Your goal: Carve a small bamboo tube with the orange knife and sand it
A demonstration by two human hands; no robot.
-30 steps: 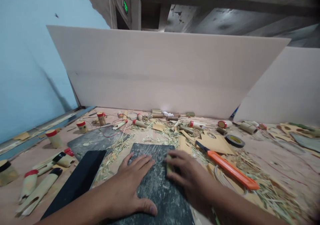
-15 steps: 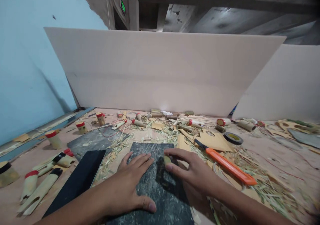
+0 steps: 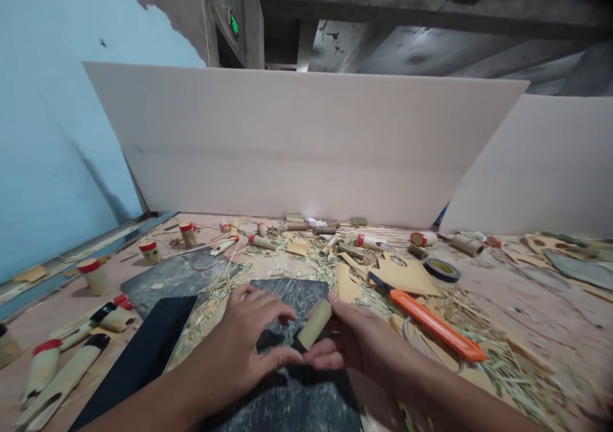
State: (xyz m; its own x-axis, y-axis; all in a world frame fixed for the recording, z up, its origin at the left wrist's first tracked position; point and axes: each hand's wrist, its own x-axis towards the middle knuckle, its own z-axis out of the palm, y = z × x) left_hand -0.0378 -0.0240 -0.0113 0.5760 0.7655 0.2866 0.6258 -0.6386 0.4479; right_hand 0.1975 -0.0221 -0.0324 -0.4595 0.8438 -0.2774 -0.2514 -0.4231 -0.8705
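Observation:
A short green bamboo tube [image 3: 315,324] is tilted over the dark scuffed board [image 3: 306,397], gripped between the thumb and fingers of my right hand [image 3: 357,339]. To its left, my left hand [image 3: 256,330] is raised with curled fingers apart from the thumb, holding nothing. Its thumb tip is close to the lower end of the tube and my right fingertips. An orange utility knife [image 3: 435,323] lies to the right of my right hand. Beside my left forearm is a flat black phone-like slab [image 3: 138,355].
Bamboo pieces with red or black ends [image 3: 93,277] stand and lie at the left. Shavings and cut yellow paper [image 3: 407,273] surround the board. A roll of black tape [image 3: 441,270] lies at the right. A pale panel [image 3: 306,144] rises behind.
My left hand has lifted off the board and curled its fingers. My right hand has turned, and the tube in it now shows lengthwise. The view has shifted slightly.

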